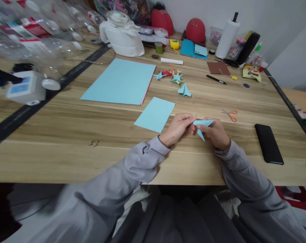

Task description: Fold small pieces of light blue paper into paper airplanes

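A folded light blue paper piece [205, 123] with pointed ends is held between my two hands above the wooden table. My left hand [177, 127] pinches its left end between thumb and fingers. On the other side, my right hand [217, 132] grips it with the thumb on top, one point sticking out to the right and another pointing down. A flat light blue sheet [155, 114] lies just left of my left hand. Behind the hands sits a finished-looking blue folded figure [184, 90], with several small coloured folded figures [177, 78] farther back.
A large blue sheet stack [120, 81] lies back left, near plastic bottles [50, 72] and a white device [26, 88]. Orange-handled scissors [230, 115] and a black phone [268, 143] are on the right. A black pen [216, 79] and brown paper [218, 68] lie behind.
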Tool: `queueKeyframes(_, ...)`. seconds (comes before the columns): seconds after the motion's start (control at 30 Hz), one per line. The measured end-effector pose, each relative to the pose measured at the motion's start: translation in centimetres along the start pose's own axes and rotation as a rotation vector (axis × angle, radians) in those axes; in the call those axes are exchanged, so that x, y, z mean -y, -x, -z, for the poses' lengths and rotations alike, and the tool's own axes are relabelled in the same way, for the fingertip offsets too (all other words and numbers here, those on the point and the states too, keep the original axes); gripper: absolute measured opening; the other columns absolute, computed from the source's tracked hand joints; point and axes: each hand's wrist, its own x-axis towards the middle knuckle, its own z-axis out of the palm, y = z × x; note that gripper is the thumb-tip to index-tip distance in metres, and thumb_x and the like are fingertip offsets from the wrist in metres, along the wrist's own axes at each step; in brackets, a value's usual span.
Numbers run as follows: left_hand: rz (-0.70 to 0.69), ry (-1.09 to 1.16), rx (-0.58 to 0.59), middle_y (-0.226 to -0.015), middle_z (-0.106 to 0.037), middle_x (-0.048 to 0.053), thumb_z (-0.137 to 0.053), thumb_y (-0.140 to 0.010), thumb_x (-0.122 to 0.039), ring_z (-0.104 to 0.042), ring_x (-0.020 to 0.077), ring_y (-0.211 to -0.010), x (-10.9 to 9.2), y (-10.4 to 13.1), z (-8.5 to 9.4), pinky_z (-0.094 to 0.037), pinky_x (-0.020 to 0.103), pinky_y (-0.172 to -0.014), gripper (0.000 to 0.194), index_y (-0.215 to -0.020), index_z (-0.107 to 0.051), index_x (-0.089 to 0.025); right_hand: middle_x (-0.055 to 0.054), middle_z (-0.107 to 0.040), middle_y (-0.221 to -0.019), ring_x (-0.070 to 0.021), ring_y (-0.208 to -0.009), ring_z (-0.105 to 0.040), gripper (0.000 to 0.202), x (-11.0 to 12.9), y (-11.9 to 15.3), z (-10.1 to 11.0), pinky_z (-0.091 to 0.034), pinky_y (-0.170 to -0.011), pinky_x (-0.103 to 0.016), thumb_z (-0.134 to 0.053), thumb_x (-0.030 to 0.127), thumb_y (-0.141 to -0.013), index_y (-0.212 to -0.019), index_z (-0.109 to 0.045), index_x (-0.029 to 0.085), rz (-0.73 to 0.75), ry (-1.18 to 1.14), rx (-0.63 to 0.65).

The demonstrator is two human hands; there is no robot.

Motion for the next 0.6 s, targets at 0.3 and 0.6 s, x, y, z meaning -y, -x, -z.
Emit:
queueKeyframes(0.3,-0.11,-0.072,-0.109,-0.054,-0.066,0.002,-0.083,-0.066,-0.049,-0.061,0.0123,-0.048,0.14,-0.15,0.05,-0.05,0.023,-0.051,0.039,-0.067,-0.067,-0.013,0.002,-0.06,-0.058,-0.0095,-0.05,-0.045,0.035,-0.37,-0.33,0.01,-0.036,-0.049,-0.025,-0.084,0.045,-0.059,-0.067,-0.063,0.018,-0.028,-0.016,-0.014)
queueKeyframes(0.6,-0.193,-0.1,-0.242,-0.062,-0.068,0.0,-0.086,-0.06,-0.042,-0.06,0.0115,-0.056,0.2,-0.32,-0.03,-0.049,0.023,-0.056,0.031,-0.069,-0.071,-0.015,-0.003,-0.069,-0.064,-0.0133,-0.056,-0.055,0.03,-0.28,-0.4,0.08,-0.046,-0.057,-0.027,-0.079,0.047,-0.068,-0.067,-0.073,0.018,0.056,0.196,-0.009)
